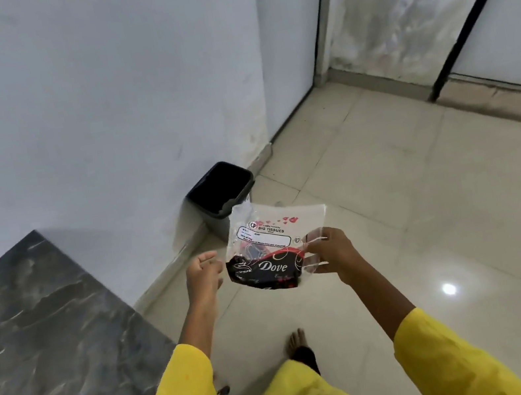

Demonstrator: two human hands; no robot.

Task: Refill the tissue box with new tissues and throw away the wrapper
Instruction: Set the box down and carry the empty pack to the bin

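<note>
Behind held wrapper (271, 254), bin (220, 194) part-hidden.

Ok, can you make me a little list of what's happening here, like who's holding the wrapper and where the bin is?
wrapper: empty clear tissue wrapper, printed "BIG TISSUES" and "Dove", held up in the air
right hand: right hand pinches the wrapper's right edge
left hand: left hand loosely curled beside the wrapper, holding nothing
bin: dark bin on the floor against the white wall, open, no lid on top
countertop: dark marble countertop at the left
wrapper in bin: not yet
</note>
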